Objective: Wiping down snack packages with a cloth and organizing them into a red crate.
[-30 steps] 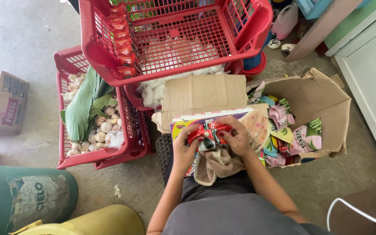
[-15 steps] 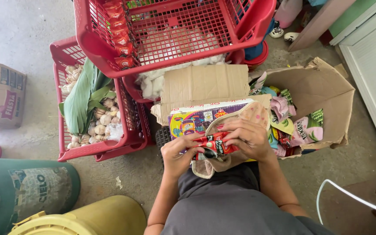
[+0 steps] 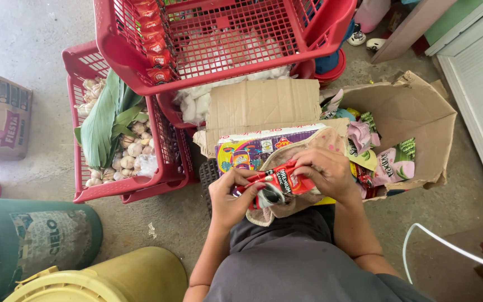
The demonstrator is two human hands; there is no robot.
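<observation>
Both hands hold a small red packet point(image 3: 278, 184) over the person's lap, just in front of a colourful box point(image 3: 252, 150). The left hand point(image 3: 231, 198) grips the packet's left end, thumb on top and fingers curled under. The right hand point(image 3: 326, 172) is bent over the right end, fingers pressed down on it. Under the packet lies a tan cloth point(image 3: 286, 207), touching it from below.

The packet looks thin, light and crinkly, like shiny foil. It would bend easily and could slip, so the ends seem the best places to pinch it. I think it would not break, but it could tear.

Both arms come up from the bottom and bend in at the wrists, so the hands meet in the middle.

To the right an open cardboard box point(image 3: 415, 112) holds more packets in pink and green. To the left a red basket point(image 3: 124, 190) holds garlic and green leaves. A bigger red basket point(image 3: 225, 45) stands behind.
</observation>
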